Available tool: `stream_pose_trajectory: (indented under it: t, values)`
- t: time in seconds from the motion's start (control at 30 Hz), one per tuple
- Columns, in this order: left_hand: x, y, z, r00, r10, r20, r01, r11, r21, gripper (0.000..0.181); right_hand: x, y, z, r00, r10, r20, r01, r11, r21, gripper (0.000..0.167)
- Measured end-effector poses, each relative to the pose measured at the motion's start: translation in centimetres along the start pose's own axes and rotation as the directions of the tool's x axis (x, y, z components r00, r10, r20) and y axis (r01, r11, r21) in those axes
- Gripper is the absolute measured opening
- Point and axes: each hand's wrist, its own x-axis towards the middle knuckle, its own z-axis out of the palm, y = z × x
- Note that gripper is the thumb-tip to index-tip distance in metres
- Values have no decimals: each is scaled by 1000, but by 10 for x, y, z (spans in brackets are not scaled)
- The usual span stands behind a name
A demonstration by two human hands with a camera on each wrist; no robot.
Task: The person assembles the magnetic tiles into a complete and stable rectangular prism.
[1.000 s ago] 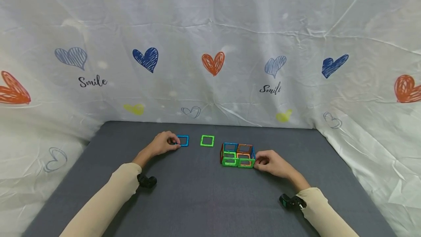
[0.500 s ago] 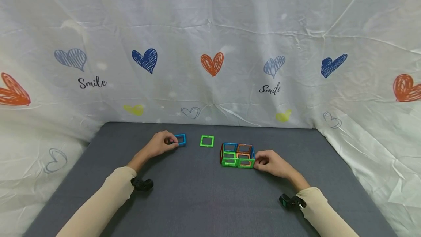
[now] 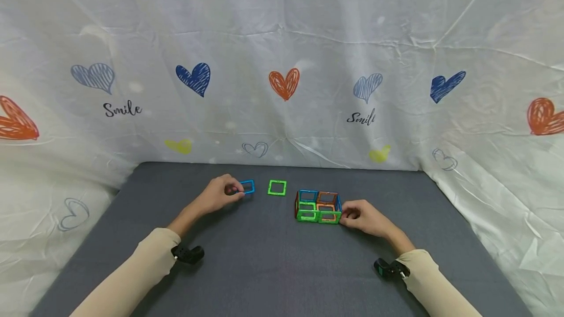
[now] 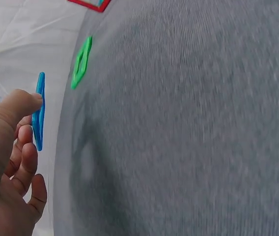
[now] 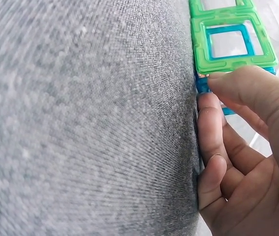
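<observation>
My left hand [image 3: 219, 193] pinches a blue square magnetic tile [image 4: 39, 115] between thumb and fingers. The left wrist view shows this open-framed tile on edge, raised off the cloth. To its right a green square magnetic tile [image 3: 276, 194] lies flat. Further right stands a low box of joined magnetic tiles [image 3: 317, 215], with green, blue, orange and red frames. My right hand [image 3: 364, 217] holds the box at its right end. Up close, the thumb and index finger grip a blue tile [image 5: 203, 85] at the box's corner, below a green frame; part of it is hidden by the fingers.
Dark grey cloth covers the table [image 3: 282, 268]. Behind and at the sides hangs a white curtain [image 3: 246, 38] printed with hearts and lettering. Each wrist carries a small black camera, such as the left wrist camera [image 3: 188, 254].
My left hand drew the blue tile slightly left, tilting it, then brought it back right toward the green tile. My right hand and the box stay in place.
</observation>
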Motion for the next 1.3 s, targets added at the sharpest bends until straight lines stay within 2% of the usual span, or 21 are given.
stream_pose_trajectory:
  t: [0.13,0.43,0.7,0.87,1.03,1.3]
  values:
    - [5,9,5,1000,17,-10,-17,1000,0,5,0,0,0,1000,10,0,-10,1000,0,9]
    - [15,33,16,995,101,-16,-102,994,-43,6,0,1,0,1000,19,-4,-19,1000,-1,9]
    - [21,45,25,995,102,-21,-103,993,-63,6,-1,1,2,1000,23,-10,-23,1000,-8,9]
    - [24,52,30,992,127,-28,-128,989,-77,6,-1,1,2,1000,21,-14,-21,1000,-14,9]
    - [29,65,39,990,138,-1,-137,987,-83,5,-1,0,2,1000,24,-15,-24,999,-21,8]
    - [39,97,61,990,132,53,-130,991,-39,5,0,0,2,999,29,-18,-30,999,-26,8]
